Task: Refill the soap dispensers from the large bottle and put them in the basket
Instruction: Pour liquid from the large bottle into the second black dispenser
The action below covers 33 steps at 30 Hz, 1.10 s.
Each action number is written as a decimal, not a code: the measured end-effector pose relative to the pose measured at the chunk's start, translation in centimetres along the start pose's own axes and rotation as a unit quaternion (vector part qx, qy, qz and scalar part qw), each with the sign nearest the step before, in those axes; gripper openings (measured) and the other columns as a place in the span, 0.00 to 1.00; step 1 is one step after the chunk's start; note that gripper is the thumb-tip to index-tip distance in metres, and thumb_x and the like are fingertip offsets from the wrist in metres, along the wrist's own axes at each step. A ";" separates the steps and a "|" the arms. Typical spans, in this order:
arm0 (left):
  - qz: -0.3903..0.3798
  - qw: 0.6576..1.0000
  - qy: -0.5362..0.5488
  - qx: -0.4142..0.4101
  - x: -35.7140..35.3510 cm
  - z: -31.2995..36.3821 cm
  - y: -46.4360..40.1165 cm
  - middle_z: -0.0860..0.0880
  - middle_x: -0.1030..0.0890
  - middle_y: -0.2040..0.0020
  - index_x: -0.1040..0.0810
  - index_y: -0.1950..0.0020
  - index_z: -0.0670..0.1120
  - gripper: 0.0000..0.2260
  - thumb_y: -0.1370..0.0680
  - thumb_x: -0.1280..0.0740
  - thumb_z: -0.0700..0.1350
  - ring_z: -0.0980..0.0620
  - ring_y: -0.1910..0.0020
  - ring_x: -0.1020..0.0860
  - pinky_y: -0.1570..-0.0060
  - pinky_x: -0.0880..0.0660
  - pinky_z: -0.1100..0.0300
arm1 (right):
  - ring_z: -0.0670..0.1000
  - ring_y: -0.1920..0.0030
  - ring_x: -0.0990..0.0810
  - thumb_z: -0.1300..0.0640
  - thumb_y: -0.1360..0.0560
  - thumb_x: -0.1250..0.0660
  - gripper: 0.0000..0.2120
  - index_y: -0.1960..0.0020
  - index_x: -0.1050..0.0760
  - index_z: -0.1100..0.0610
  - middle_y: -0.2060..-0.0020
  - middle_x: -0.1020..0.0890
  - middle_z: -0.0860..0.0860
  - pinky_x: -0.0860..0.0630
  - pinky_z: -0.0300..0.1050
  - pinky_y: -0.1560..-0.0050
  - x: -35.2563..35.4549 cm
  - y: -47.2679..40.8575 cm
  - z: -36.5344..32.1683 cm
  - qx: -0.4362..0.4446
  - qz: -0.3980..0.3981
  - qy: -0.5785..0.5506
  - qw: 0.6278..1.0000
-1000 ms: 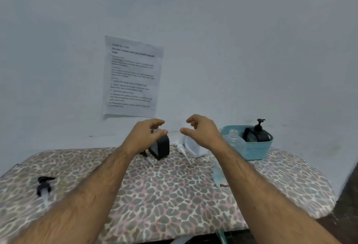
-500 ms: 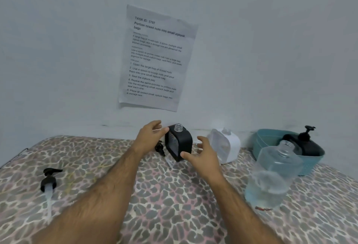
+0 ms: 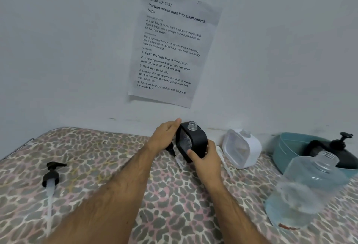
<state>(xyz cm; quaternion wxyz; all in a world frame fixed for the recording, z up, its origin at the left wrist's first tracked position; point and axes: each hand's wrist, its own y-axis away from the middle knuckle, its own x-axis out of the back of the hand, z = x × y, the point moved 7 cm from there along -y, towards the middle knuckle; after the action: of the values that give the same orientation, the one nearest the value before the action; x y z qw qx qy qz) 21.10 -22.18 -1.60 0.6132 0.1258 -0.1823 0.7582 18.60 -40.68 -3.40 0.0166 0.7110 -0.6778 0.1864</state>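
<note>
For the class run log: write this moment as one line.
phase: grasping | both hands grip black dispenser, neck open | white dispenser uncapped beside | large bottle open | basket holds one dispenser

A table (image 3: 96, 195) covered in leopard-print cloth fills the lower frame. On it: a black pump head (image 3: 51, 176) at left, a black dispenser (image 3: 193, 141) at centre, a white dispenser (image 3: 241, 148), a teal basket (image 3: 286, 147) and a clear large bottle (image 3: 306, 191) at right.
</note>
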 end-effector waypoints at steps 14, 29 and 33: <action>0.051 0.987 0.146 -0.046 -0.5 4.6 8.2 0.48 0.19 0.45 0.21 0.44 0.50 0.08 0.21 0.32 0.50 0.51 0.48 0.19 0.47 0.21 0.56 | 0.50 0.51 0.16 0.60 0.28 0.28 0.22 0.36 0.29 0.47 0.50 0.17 0.50 0.17 0.54 0.49 5.9 4.6 -2.6 0.002 -0.041 -0.105 0.994; -0.017 0.988 0.142 -0.063 -3.7 7.2 20.1 0.53 0.22 0.39 0.27 0.34 0.52 0.24 0.27 0.24 0.40 0.56 0.43 0.20 0.50 0.20 0.61 | 0.53 0.49 0.17 0.66 0.29 0.34 0.23 0.37 0.27 0.49 0.49 0.17 0.54 0.18 0.49 0.52 10.4 13.7 -3.8 -0.018 -0.087 -0.143 0.986; -0.018 0.985 0.164 -0.052 -4.5 7.4 22.7 0.53 0.19 0.43 0.27 0.34 0.48 0.24 0.27 0.25 0.37 0.62 0.48 0.19 0.53 0.21 0.66 | 0.53 0.49 0.17 0.66 0.31 0.36 0.25 0.38 0.25 0.46 0.48 0.17 0.54 0.18 0.49 0.52 10.9 15.5 -3.8 -0.022 -0.086 -0.131 0.987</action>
<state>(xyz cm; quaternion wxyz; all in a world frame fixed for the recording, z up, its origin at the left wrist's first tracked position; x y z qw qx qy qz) -0.27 -33.45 0.40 0.6539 -0.0293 -0.1158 0.7471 2.76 -51.27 -0.27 -0.0413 0.7843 -0.6145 0.0743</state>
